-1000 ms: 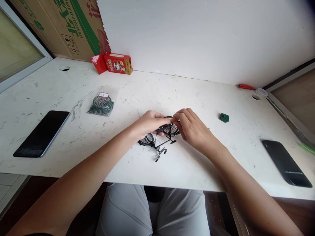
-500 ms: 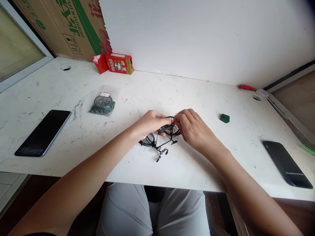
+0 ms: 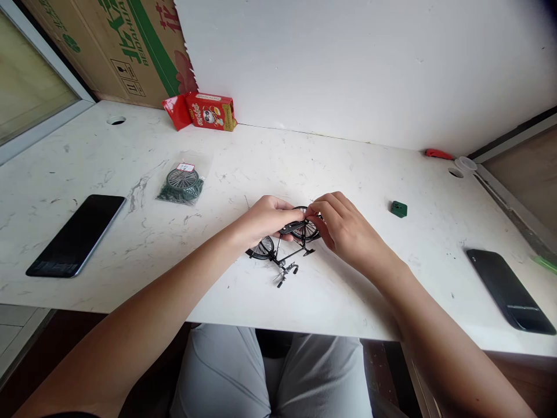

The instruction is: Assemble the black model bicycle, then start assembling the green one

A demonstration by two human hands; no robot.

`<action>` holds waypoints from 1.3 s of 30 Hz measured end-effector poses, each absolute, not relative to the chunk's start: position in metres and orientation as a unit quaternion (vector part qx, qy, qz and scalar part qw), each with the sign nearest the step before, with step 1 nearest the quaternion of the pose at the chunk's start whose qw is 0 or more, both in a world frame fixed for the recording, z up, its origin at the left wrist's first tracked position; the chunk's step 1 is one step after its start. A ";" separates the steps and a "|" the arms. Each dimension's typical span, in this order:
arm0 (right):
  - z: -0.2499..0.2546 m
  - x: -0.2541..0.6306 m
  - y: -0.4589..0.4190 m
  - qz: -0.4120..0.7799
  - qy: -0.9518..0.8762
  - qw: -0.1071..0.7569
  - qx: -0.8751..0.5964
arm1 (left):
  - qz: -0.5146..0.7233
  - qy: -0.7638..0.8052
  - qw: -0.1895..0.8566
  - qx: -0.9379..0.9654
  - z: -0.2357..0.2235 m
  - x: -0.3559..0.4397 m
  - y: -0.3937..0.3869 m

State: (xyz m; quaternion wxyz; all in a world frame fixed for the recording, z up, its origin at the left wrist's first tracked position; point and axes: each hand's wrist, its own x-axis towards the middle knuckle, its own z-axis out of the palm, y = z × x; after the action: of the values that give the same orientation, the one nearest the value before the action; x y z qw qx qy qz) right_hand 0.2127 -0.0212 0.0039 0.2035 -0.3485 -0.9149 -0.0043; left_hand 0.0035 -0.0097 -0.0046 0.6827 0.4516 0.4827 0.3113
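Note:
A small black model bicycle (image 3: 290, 253) lies tilted over the white table, its handlebar pointing toward me and its two spoked wheels farther off. My left hand (image 3: 272, 219) is closed round its frame, with the thumb along the dark chain cover. At the hub of the right-hand wheel, my right hand (image 3: 333, 220) pinches with thumb and forefinger. Whatever sits between those fingertips is too small and too covered to make out. Part of each wheel is hidden behind my hands.
Left of my hands lie a clear bag (image 3: 183, 180) with a wheel and green parts, and a phone (image 3: 76, 235). To the right are a green piece (image 3: 398, 209) and a dark phone-shaped object (image 3: 511, 290). A red box (image 3: 212, 112) stands at the back; a red-handled tool (image 3: 438, 154) lies far right.
My right hand's fingers have shifted slightly at the wheel hub, the thumb and fingertips changing their angle. My left hand and the bicycle stay nearly as they were.

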 end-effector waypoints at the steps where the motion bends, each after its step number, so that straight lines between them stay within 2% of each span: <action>1: 0.004 0.213 -0.021 0.001 -0.915 0.210 -0.346 | 0.311 0.484 0.682 0.451 -0.005 0.003 -0.009; 6: 0.006 0.214 -0.020 0.050 -0.907 0.253 -0.332 | 0.316 0.477 0.682 0.455 -0.010 0.002 -0.008; 14: 0.007 0.215 -0.019 0.093 -0.898 0.263 -0.342 | 0.305 0.482 0.684 0.455 -0.011 0.001 -0.007; 34: 0.011 0.220 -0.018 0.109 -0.890 0.276 -0.347 | 0.303 0.470 0.711 0.426 -0.005 0.001 -0.007; 39: 0.013 0.223 -0.019 0.085 -0.906 0.254 -0.327 | 0.299 0.471 0.707 0.434 -0.005 0.000 -0.007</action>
State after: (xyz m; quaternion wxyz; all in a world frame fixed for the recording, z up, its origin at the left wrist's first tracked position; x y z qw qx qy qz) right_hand 0.2230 -0.0190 0.0128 0.2544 -0.3270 -0.9061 0.0850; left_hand -0.0001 -0.0065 -0.0051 0.7073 0.4342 0.4711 0.2988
